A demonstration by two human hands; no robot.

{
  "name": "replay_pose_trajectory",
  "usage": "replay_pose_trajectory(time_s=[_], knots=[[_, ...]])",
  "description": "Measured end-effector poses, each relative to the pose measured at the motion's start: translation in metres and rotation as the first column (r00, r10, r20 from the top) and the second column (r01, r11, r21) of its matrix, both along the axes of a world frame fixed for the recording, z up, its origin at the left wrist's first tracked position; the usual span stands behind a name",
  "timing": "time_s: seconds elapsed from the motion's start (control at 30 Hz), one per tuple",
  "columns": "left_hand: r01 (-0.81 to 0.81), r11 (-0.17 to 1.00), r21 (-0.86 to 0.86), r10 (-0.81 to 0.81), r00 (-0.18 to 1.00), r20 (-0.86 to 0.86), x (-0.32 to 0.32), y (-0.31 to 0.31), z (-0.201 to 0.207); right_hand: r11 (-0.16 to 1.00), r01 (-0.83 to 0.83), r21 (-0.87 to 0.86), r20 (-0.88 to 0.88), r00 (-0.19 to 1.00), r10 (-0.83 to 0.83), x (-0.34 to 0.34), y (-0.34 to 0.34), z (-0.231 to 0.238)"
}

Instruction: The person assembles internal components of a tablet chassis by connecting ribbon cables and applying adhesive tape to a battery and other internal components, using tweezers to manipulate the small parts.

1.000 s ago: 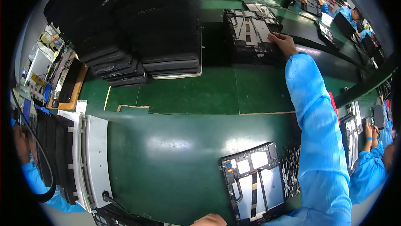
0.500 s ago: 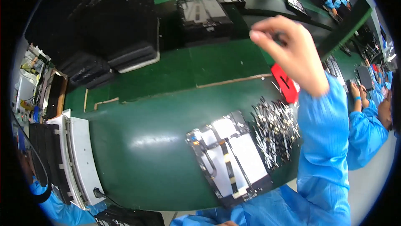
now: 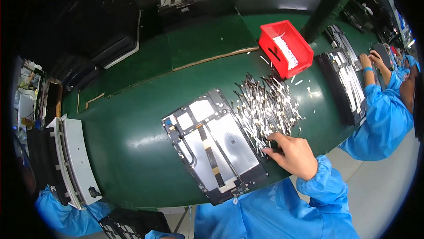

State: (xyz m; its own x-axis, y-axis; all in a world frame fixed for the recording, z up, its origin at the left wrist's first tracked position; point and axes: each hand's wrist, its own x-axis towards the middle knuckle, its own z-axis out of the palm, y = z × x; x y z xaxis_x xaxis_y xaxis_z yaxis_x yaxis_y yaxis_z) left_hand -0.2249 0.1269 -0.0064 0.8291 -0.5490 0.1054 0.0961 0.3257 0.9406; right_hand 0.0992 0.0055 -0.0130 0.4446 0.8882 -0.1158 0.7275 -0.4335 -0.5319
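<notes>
My right hand (image 3: 293, 153) is at the near edge of a heap of thin black and silver flex cables (image 3: 265, 104). Its thumb and forefinger close around the end of a cable, and the other fingers curl under the palm. Left of the heap, directly in front of me, lies an opened tablet (image 3: 214, 146), its inside facing up. Silver plates, a dark ribbon and small boards show in it. My left hand is out of sight; only a bit of blue sleeve (image 3: 161, 234) shows at the lower edge.
A red bin (image 3: 286, 49) holding white strips stands behind the heap, with white scraps beside it. Stacked tablets (image 3: 342, 84) are at the right, near a co-worker's blue sleeve (image 3: 375, 119). A white panel-like unit (image 3: 81, 159) stands left. Dark stacks (image 3: 110, 22) fill the far left.
My right hand has come down from above the far side of the bench to the cable heap. The view has shifted, and the whole red bin now shows. The tablet stays on the bench.
</notes>
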Motion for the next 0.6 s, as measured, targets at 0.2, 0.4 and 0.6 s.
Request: replay_pose_trajectory(time_s=[0.2,0.4,0.6], knots=[[-0.076,0.943,0.325,0.151,0.966,-0.211,0.027,-0.033,-0.010,0.994,-0.041,-0.097,0.105,0.993,0.051,-0.002,0.001,-0.011],[-0.007,0.989,0.150,0.025,0.993,-0.117,0.007,-0.019,0.009,0.972,-0.097,-0.212,0.086,0.989,0.117,-0.004,0.001,-0.009],[-0.051,0.973,0.226,0.093,0.979,-0.180,0.006,-0.008,0.010,0.987,0.098,0.124,-0.135,0.988,-0.081,0.006,-0.005,0.001]])
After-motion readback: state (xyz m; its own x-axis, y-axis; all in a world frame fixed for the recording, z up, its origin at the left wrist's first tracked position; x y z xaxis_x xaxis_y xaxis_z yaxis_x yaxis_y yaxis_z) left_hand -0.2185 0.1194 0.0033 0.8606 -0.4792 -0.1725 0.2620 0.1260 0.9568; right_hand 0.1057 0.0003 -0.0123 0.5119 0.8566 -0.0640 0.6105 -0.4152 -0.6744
